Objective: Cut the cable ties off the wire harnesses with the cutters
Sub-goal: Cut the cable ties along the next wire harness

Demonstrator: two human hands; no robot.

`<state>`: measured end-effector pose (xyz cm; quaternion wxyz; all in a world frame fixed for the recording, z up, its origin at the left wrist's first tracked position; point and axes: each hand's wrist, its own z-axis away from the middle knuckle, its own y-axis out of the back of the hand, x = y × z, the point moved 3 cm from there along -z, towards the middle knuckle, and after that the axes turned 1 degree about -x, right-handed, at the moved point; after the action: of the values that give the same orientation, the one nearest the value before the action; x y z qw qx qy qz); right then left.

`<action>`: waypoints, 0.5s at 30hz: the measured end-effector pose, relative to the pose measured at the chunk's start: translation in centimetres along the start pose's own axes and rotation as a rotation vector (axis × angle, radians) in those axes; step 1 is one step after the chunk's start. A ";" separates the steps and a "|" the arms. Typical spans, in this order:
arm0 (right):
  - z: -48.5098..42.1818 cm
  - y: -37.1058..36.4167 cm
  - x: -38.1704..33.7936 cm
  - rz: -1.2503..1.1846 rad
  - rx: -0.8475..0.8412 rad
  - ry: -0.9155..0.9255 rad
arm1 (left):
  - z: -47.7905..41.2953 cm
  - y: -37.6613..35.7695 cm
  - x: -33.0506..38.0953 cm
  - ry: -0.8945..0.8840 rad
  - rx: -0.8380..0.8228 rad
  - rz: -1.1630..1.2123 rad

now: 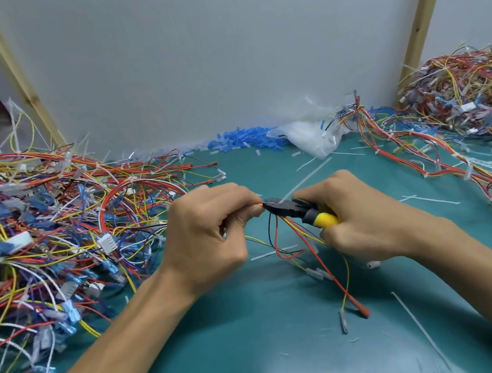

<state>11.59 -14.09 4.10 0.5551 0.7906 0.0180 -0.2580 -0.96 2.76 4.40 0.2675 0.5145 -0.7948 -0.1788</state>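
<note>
- Well to the left of the left grip, a pile of harnesses (39, 242) sprawls over the green worktop (264, 359). It is a tangle of red, yellow, blue and white wires with white connectors, and its nearest loops come close to the back of that hand.
- The left hand (210, 236) has its grip pinched on the wire harness (297, 236), thumb and fingertips pressed together round the bundle.
- From that grip the harness's red, yellow and black wires drop toward the person, and their terminals lie on the worktop nearer than the right grip.
- The cutters (292, 208) sit between the two grips, dark head pointing at the left fingertips, nose at the pinched bundle. I cannot tell whether the blades are apart.
- Far behind both grips, against the wall, lie blue pieces (241, 140) and a clear plastic bag (310, 135).
- The right hand (361, 220) has its grip curled round the cutters' yellow handles.
- Just behind the right grip a white cable tie (304, 179) slants away, and more white strips are scattered to its right.
- Well to the right of the right grip is a second heap of harnesses (473, 94).
</note>
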 end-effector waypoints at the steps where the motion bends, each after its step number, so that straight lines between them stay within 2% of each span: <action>1: 0.0 0.0 0.1 0.005 0.003 0.005 | 0.0 0.0 0.0 0.001 0.001 0.002; 15: 0.0 1.0 0.9 0.049 0.007 0.026 | 0.0 0.0 0.2 -0.003 0.034 -0.009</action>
<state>12.69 -14.68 4.56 0.5581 0.7960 0.0049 -0.2342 -1.03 2.63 4.49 0.2568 0.5222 -0.7959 -0.1669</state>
